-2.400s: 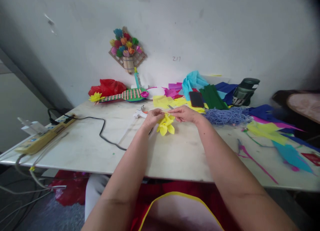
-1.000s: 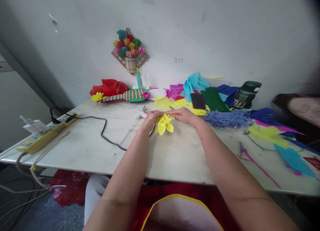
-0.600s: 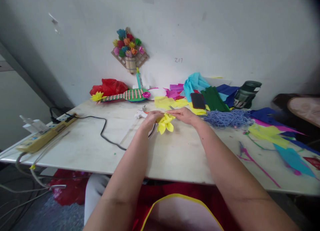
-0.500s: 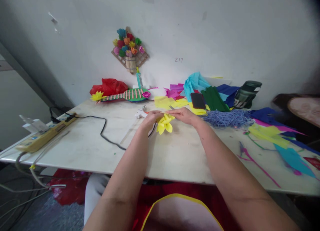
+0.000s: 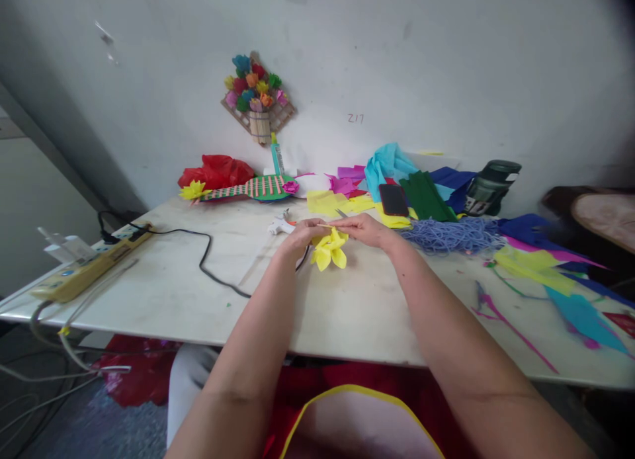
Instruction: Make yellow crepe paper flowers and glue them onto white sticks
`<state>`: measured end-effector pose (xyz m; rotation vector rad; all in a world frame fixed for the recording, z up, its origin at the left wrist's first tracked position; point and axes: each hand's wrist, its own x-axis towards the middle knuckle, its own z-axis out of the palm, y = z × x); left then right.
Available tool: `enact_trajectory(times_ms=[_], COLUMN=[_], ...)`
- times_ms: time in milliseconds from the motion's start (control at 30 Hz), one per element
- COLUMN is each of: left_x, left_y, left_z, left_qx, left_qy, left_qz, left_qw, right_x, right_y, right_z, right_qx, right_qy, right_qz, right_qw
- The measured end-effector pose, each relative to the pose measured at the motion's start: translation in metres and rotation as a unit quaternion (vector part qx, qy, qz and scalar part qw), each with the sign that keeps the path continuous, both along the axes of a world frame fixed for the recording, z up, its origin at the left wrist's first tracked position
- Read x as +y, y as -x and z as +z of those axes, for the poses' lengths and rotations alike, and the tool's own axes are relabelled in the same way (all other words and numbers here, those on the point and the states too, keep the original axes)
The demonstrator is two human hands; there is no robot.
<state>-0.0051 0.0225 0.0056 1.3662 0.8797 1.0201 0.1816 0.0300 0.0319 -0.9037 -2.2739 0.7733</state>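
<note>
A yellow paper flower hangs petals-down over the table between my two hands. My left hand is closed at the flower's upper left, its fingers pinching near a thin yellow strip or stem. From the other side my right hand has its fingers pressed together on the same strip at the flower's top. The exact grip is partly hidden. Just behind my right hand show pointed metal tips. Beside my left hand lies a white glue gun, partly covered by the hand.
At the back lie a green paper guitar, a phone and a blue yarn pile. A dark bottle stands right. On the left are a power strip and a black cord crossing the table.
The yellow flower has turned slightly and shifted a little down and right between my fingers. Both hands stay almost in place, still closed at its top.
</note>
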Motion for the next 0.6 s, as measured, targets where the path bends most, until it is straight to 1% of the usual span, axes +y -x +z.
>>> enact_trajectory(times_ms=[200,333,500,600], left_x=[-0.0032,-0.0032,-0.0034,-0.0039], left_y=[-0.0035,-0.0038,-0.0043,-0.0049], left_z=[0.0029,0.0032,0.0014,0.0013], left_qx=[0.016,0.021,0.019,0.011], left_qy=[0.010,0.007,-0.015,-0.011], left_qz=[0.005,0.023,0.033,0.033], left_qw=[1.000,0.999,0.999,0.999], right_x=[-0.0009,-0.0018,-0.0004,0.0011], right_y=[-0.0004,-0.0006,-0.0006,-0.0004], right_z=[0.0009,0.0018,-0.0007,-0.0022], right_qx=[-0.021,-0.024,-0.014,-0.009], right_qy=[0.001,0.004,-0.010,-0.025], right_qz=[-0.022,-0.026,-0.017,-0.012], right_qw=[1.000,0.999,1.000,1.000])
